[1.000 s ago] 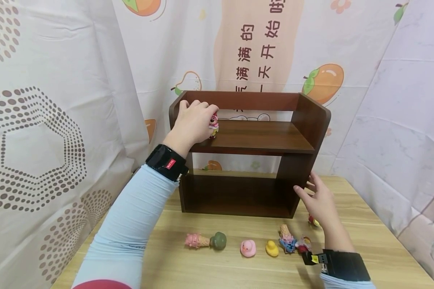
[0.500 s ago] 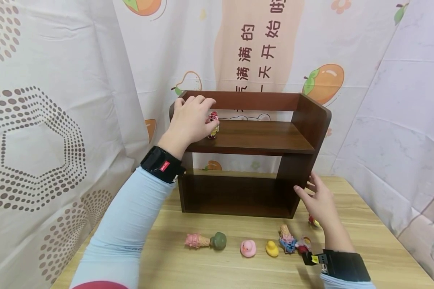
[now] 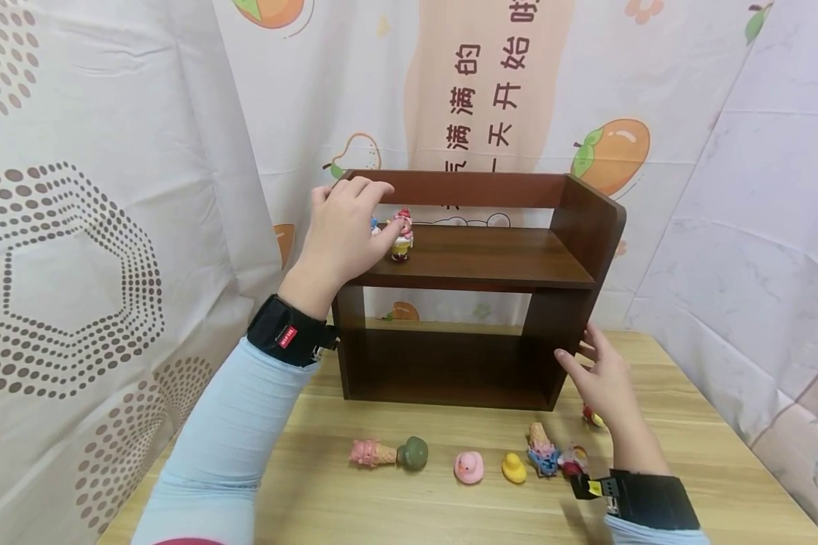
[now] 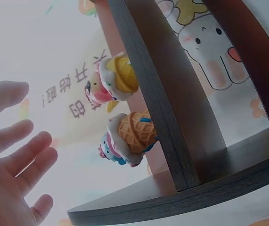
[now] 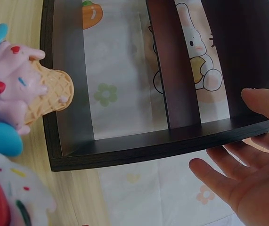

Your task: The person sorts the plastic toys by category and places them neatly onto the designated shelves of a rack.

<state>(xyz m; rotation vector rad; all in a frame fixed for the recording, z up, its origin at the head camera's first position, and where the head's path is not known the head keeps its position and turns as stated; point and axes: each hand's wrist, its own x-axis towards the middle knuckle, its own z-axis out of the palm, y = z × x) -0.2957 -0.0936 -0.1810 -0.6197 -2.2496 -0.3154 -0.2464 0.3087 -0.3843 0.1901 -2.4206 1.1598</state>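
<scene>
My left hand (image 3: pixel 341 231) is beside the upper board of a dark brown wooden shelf (image 3: pixel 497 257), fingers spread. In the left wrist view a gap separates it from two ice-cream-cone figurines standing on that board. One is a pink-topped figurine (image 4: pixel 120 77) with a yellow cone; the other is a blue-and-white figurine (image 4: pixel 132 136) with a waffle cone, mostly hidden behind the hand in the head view. My right hand (image 3: pixel 603 378) holds the shelf's right side panel, thumb on the inner side and fingers along the outside.
On the wooden table (image 3: pixel 409 518) before the shelf lie a pink ice-cream toy (image 3: pixel 371 453), a green round-topped toy (image 3: pixel 413 453), a pink duck (image 3: pixel 469 468), a yellow duck (image 3: pixel 514 468), a blue-and-pink cone toy (image 3: pixel 542 454) and a red-and-white toy (image 3: pixel 573 460). Another toy (image 3: pixel 591 415) is partly behind the right wrist.
My left hand has let go of the pink-topped figurine and moved left, uncovering it and part of the blue one. My right hand has stayed on the panel.
</scene>
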